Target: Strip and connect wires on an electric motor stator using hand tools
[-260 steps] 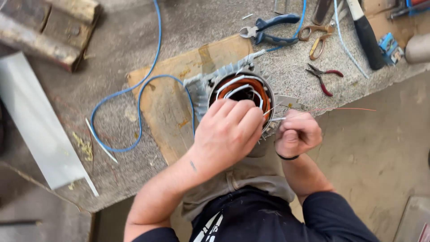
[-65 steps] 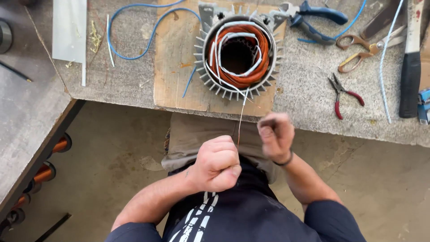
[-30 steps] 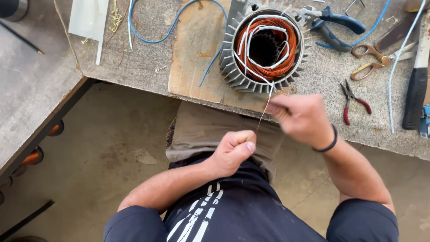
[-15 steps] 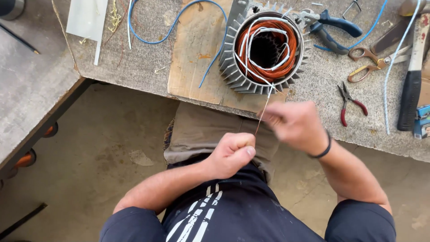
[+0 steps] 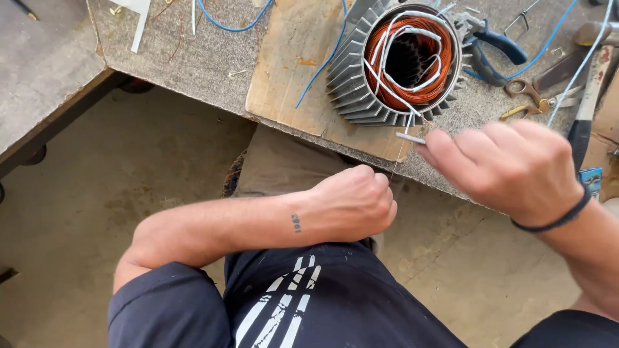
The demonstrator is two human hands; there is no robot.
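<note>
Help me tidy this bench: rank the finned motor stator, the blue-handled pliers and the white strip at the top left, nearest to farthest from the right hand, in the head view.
1. Finned motor stator, just up-left of the right hand.
2. Blue-handled pliers, above the hand, beside the stator.
3. White strip, far left corner.

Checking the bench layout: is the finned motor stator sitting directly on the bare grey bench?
No, the stator rests on a wooden board.

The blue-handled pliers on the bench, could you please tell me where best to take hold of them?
Probably grip the blue-handled pliers by their two handles, coming from the right: the handles point that way and lie bare, while the jaw end is tucked against the finned motor stator.
</note>
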